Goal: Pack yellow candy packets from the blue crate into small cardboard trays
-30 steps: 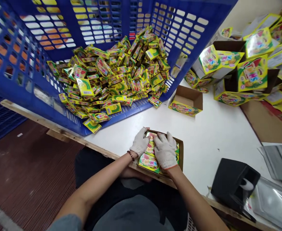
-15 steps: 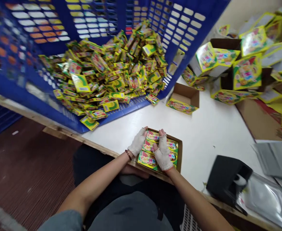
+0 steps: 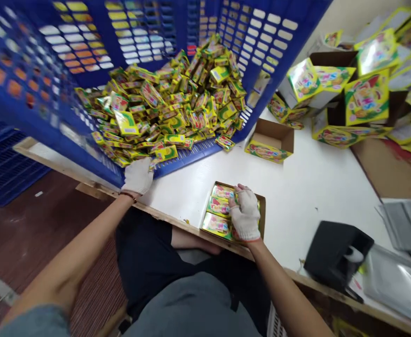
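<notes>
My left hand, in a white fingerless glove, is at the front edge of the blue crate, over the small yellow-green candy packs heaped there. Its fingertips are hidden, so any grip cannot be made out. Lying on top of the packs in a shallow cardboard box is my gloved right hand, thumb apart from the bent fingers. Candy packs in rows fill the box's left side; the hand covers part of its right side.
Behind the box stands an open carton. Several printed display boxes are piled at the right. A black tape dispenser and clear plastic sheets lie at the right front. The white table ends in a wooden edge.
My left hand has left the box and moved left to the packs at the crate's front edge. My right hand has stayed over the box, shifting slightly to the right.
</notes>
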The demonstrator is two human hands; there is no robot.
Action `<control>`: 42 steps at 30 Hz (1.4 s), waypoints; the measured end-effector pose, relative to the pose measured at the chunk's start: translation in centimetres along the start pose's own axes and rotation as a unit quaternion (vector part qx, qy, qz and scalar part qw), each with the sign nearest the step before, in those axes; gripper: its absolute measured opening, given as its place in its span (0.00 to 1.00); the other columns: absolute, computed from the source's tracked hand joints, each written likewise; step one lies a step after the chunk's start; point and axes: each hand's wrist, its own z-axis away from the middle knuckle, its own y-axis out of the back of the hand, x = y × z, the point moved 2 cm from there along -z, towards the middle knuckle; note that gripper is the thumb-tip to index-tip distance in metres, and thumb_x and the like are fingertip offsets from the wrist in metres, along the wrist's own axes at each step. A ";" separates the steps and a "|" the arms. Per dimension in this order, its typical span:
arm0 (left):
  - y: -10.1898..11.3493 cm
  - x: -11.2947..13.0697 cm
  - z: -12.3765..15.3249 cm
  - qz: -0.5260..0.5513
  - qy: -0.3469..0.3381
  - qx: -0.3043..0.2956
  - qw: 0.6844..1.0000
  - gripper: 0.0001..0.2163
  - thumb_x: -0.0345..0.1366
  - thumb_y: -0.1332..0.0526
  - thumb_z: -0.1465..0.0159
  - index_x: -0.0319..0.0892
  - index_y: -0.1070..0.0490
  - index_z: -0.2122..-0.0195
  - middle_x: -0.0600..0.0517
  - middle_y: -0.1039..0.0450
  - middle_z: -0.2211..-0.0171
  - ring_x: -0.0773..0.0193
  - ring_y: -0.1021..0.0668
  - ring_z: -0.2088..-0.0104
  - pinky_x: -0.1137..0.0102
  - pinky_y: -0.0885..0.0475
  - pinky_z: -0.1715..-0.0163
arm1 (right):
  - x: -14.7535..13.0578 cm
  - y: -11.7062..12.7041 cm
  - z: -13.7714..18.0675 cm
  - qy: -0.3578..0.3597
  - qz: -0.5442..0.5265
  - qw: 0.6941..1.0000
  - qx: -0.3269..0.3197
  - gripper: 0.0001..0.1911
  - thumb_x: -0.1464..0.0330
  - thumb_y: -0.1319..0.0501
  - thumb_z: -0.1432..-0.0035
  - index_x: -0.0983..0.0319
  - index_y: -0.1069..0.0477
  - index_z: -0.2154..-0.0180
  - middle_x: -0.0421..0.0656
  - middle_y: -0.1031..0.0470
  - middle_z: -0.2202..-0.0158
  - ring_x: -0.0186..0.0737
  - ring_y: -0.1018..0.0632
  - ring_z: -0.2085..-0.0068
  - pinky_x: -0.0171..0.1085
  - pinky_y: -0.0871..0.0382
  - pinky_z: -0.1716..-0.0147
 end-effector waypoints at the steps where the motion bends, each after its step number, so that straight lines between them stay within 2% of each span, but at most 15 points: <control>1: -0.7 1.3 0.8 0.016 -0.004 0.013 1.000 0.16 0.35 0.46 0.34 0.34 0.31 0.49 0.40 0.25 0.58 0.49 0.25 0.54 0.57 0.33 0.54 | -0.7 0.6 -0.2 -0.029 -0.024 0.999 -0.009 0.19 0.59 0.48 0.34 0.61 0.28 0.49 0.52 0.26 0.48 0.52 0.29 0.42 0.56 0.38 0.39; 4: -2.9 8.1 4.6 0.089 -0.084 0.046 0.991 0.17 0.38 0.48 0.32 0.37 0.31 0.46 0.41 0.24 0.55 0.52 0.24 0.53 0.58 0.31 0.51 | -2.8 1.1 -0.2 -0.116 -0.173 0.974 -0.088 0.22 0.57 0.46 0.35 0.61 0.31 0.46 0.50 0.25 0.49 0.48 0.25 0.46 0.50 0.31 0.44; 7: -4.2 15.7 9.2 0.212 -0.313 0.048 0.924 0.15 0.39 0.46 0.33 0.40 0.28 0.50 0.41 0.22 0.57 0.53 0.22 0.56 0.57 0.28 0.54 | -3.5 0.8 -0.3 -0.202 -0.304 0.924 -0.113 0.34 0.55 0.43 0.39 0.62 0.44 0.36 0.51 0.27 0.45 0.46 0.24 0.47 0.45 0.28 0.47; 10: -4.6 18.9 11.9 0.287 -0.385 0.050 0.876 0.17 0.43 0.44 0.33 0.40 0.29 0.49 0.40 0.23 0.52 0.52 0.22 0.51 0.56 0.26 0.53 | -1.9 2.5 -0.7 -0.271 -0.275 0.916 -0.111 0.34 0.59 0.41 0.42 0.63 0.44 0.38 0.49 0.24 0.52 0.44 0.22 0.56 0.43 0.25 0.54; 12: -4.8 18.1 11.8 0.306 -0.370 0.049 0.876 0.17 0.42 0.44 0.33 0.41 0.29 0.47 0.40 0.23 0.50 0.53 0.23 0.49 0.56 0.26 0.50 | -0.3 4.9 -1.1 -0.274 -0.214 0.926 -0.146 0.30 0.62 0.42 0.43 0.63 0.40 0.40 0.48 0.23 0.56 0.43 0.22 0.59 0.42 0.25 0.58; 16: -5.5 13.0 7.7 0.244 -0.247 0.051 0.936 0.16 0.40 0.44 0.34 0.41 0.29 0.48 0.41 0.28 0.44 0.52 0.26 0.43 0.56 0.30 0.43 | 1.1 8.3 -1.7 -0.232 -0.069 0.920 -0.308 0.27 0.65 0.42 0.43 0.61 0.34 0.42 0.47 0.23 0.55 0.44 0.23 0.58 0.43 0.28 0.56; 20: -5.8 8.0 0.9 0.110 -0.112 0.037 0.987 0.22 0.40 0.40 0.39 0.38 0.31 0.45 0.40 0.39 0.36 0.45 0.35 0.36 0.54 0.41 0.36 | 0.3 6.5 -1.9 -0.171 0.143 0.831 -0.510 0.19 0.66 0.41 0.42 0.62 0.25 0.50 0.49 0.22 0.59 0.47 0.24 0.60 0.41 0.32 0.61; 22: -5.3 6.0 -2.2 0.041 -0.057 0.022 0.997 0.25 0.39 0.39 0.41 0.36 0.34 0.43 0.38 0.43 0.34 0.42 0.39 0.35 0.52 0.44 0.35 | -0.3 4.9 -1.5 -0.123 0.213 0.799 -0.548 0.15 0.66 0.43 0.40 0.63 0.24 0.55 0.50 0.22 0.60 0.46 0.24 0.61 0.40 0.34 0.63; 25: -4.4 3.6 -5.6 -0.048 -0.023 -0.026 0.998 0.27 0.39 0.39 0.43 0.35 0.36 0.42 0.34 0.39 0.38 0.42 0.37 0.38 0.53 0.42 0.39 | -0.4 3.3 -0.2 -0.080 0.199 0.843 -0.492 0.14 0.65 0.48 0.35 0.62 0.26 0.59 0.48 0.23 0.63 0.42 0.25 0.63 0.37 0.37 0.65; 29: -4.1 2.1 -7.1 -0.094 -0.025 -0.089 0.991 0.25 0.38 0.41 0.43 0.35 0.35 0.45 0.34 0.31 0.46 0.44 0.30 0.45 0.57 0.37 0.46 | -0.2 3.5 1.7 0.022 0.179 0.939 -0.294 0.14 0.65 0.49 0.33 0.63 0.28 0.65 0.49 0.24 0.63 0.44 0.26 0.60 0.38 0.37 0.61; 31: -4.6 2.2 -6.7 -0.096 -0.010 -0.084 0.992 0.21 0.39 0.43 0.40 0.36 0.33 0.47 0.35 0.30 0.48 0.44 0.29 0.47 0.58 0.36 0.49 | -0.4 3.7 2.5 0.037 0.212 0.938 -0.271 0.15 0.64 0.49 0.33 0.62 0.28 0.67 0.49 0.24 0.65 0.44 0.26 0.62 0.38 0.37 0.62; 34: -5.6 3.3 -5.9 -0.088 -0.044 -0.069 0.993 0.20 0.42 0.45 0.38 0.39 0.33 0.48 0.37 0.31 0.47 0.45 0.30 0.46 0.59 0.36 0.49 | -0.7 3.5 2.8 -0.013 0.251 0.899 -0.359 0.12 0.65 0.46 0.35 0.61 0.27 0.67 0.48 0.24 0.66 0.42 0.26 0.65 0.37 0.39 0.67; 37: -6.4 4.5 -5.5 -0.110 -0.103 -0.094 0.984 0.25 0.44 0.41 0.41 0.39 0.35 0.45 0.36 0.34 0.46 0.44 0.32 0.45 0.58 0.38 0.48 | -0.6 3.8 2.1 -0.067 0.188 0.876 -0.439 0.09 0.68 0.45 0.37 0.61 0.28 0.68 0.45 0.25 0.67 0.40 0.27 0.67 0.36 0.39 0.68; 39: -6.5 5.0 -5.9 -0.132 -0.097 -0.106 0.981 0.28 0.46 0.40 0.42 0.38 0.36 0.43 0.35 0.35 0.45 0.42 0.33 0.45 0.57 0.37 0.49 | -0.3 4.6 1.1 -0.095 0.093 0.888 -0.440 0.10 0.68 0.46 0.38 0.60 0.30 0.71 0.42 0.27 0.70 0.38 0.28 0.69 0.35 0.38 0.69; 42: -6.4 5.2 -6.9 -0.148 -0.059 -0.108 0.981 0.31 0.51 0.38 0.45 0.38 0.35 0.44 0.34 0.36 0.45 0.39 0.33 0.46 0.53 0.36 0.50 | 0.4 6.3 -0.7 -0.115 -0.005 0.937 -0.330 0.11 0.66 0.48 0.37 0.60 0.33 0.71 0.39 0.29 0.71 0.37 0.29 0.69 0.35 0.38 0.69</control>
